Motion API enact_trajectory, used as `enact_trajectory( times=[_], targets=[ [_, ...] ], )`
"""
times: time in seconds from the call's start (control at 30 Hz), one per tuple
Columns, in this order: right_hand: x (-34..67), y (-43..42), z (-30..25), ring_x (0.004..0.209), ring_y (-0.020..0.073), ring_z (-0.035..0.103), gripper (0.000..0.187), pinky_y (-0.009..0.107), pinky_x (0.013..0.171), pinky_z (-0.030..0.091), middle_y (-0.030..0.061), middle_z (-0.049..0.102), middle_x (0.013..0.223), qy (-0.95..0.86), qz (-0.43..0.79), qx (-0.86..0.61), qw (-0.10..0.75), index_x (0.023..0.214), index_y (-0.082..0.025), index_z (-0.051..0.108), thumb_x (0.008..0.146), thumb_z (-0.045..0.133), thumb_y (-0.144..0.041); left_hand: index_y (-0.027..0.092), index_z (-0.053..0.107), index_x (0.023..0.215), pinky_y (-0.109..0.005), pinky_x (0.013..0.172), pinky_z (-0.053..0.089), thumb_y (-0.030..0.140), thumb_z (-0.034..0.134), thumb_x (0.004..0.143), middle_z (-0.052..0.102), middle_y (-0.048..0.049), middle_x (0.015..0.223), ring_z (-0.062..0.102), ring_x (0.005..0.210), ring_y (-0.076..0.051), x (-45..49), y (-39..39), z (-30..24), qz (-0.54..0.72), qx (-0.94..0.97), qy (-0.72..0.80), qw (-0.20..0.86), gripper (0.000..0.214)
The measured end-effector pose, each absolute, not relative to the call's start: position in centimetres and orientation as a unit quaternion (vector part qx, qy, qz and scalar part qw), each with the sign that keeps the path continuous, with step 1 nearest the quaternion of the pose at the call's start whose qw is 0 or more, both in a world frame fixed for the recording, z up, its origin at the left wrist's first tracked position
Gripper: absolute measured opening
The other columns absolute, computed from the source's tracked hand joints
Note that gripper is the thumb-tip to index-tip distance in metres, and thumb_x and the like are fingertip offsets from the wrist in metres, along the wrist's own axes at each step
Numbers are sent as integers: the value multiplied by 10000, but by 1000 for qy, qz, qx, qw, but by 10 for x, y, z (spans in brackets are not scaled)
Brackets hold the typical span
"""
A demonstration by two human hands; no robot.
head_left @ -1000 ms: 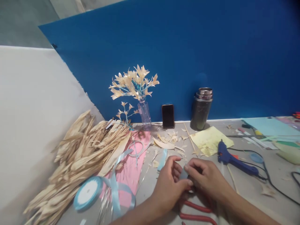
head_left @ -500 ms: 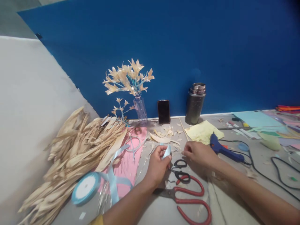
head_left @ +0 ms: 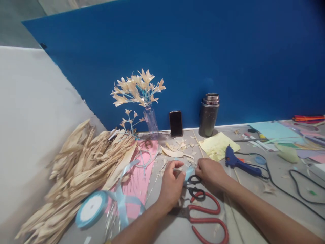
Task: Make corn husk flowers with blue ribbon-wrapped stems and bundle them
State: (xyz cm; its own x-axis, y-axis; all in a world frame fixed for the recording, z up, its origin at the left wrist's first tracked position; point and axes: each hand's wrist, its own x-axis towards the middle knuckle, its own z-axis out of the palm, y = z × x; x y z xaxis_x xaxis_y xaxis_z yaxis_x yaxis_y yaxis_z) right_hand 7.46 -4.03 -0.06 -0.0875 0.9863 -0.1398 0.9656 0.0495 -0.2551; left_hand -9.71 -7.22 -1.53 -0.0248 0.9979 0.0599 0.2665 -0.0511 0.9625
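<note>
The short blue ribbon piece (head_left: pixel 188 172), in the fingers of the left hand (head_left: pixel 170 183) half a second ago, now shows between both hands, just beyond the black scissors (head_left: pixel 196 189); it seems the left hand has let it go. On the near side of the black scissors lie red-handled scissors (head_left: pixel 204 220). Just left of them, the left hand has thumb and fingers parted around nothing visible. Right and slightly beyond, the right hand (head_left: pixel 211 173) curls beside the ribbon piece; whether it grips anything, I cannot tell. Farther right and beyond lies a glue gun (head_left: pixel 241 164).
</note>
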Motion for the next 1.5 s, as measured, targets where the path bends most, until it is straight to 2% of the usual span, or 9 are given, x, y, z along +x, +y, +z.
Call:
enact_trajectory(
  times=[0.17,0.33,0.47,0.63,0.8,0.93,1.17,1.33,1.5],
  targets=[
    [87,-19,13,842,265,690,293,295,612,363,154,752,905,-699,132,-700,62,900,-155,720,893,436,-227,181,641,932,-278,735,449,162,568,777,635,-50,965,568,734,-142,-96,-71,-18,448,570,547,418,172],
    [85,19,13,885,284,699,191,309,682,438,158,746,911,-689,172,-702,58,845,-135,725,867,603,-280,176,639,846,-247,661,426,175,580,771,594,-22,885,538,677,-120,-96,-72,-16,457,569,531,430,96],
    [77,35,3,894,215,676,245,361,773,541,89,697,1038,-672,217,-703,83,1041,-141,671,913,653,-350,174,644,810,-233,601,408,204,632,739,602,-13,807,534,639,-121,-98,-71,-15,468,546,529,450,77],
    [86,26,20,638,176,618,251,271,573,446,29,621,633,-680,251,-650,227,663,-151,605,877,566,-277,167,621,794,-219,530,370,240,644,719,578,11,684,477,533,-91,-101,-66,-5,480,485,524,509,107],
    [81,-22,41,614,143,561,219,238,552,404,-23,593,644,-700,277,-549,363,714,-193,566,845,466,-338,163,648,846,-226,572,421,334,681,739,676,-62,842,591,713,-149,-89,-72,21,472,482,485,557,204],
    [69,-62,41,557,135,504,137,238,532,368,-37,553,585,-692,270,-493,454,668,-215,528,792,515,-271,147,682,797,-226,580,400,329,725,732,654,-29,739,536,653,-128,-71,-76,29,474,534,440,544,198],
    [144,-78,42,591,177,572,239,289,569,373,24,675,728,-732,76,-592,329,821,-222,619,903,485,-402,184,766,719,-263,693,446,225,703,725,702,-36,747,594,733,-168,-64,-65,25,480,620,442,436,75],
    [220,-74,15,886,287,664,331,348,720,451,132,721,1040,-665,-2,-715,216,1042,-186,668,867,535,-434,153,753,779,-238,525,395,293,696,714,637,-11,593,508,526,-118,-63,-56,26,472,570,459,492,165],
    [230,-68,-6,1001,340,629,317,388,848,442,175,705,1016,-704,6,-703,98,1035,-155,706,830,602,-373,131,723,815,-223,481,380,365,703,726,609,-1,551,510,482,-107,-68,-50,34,483,542,443,526,252]
  ],
)
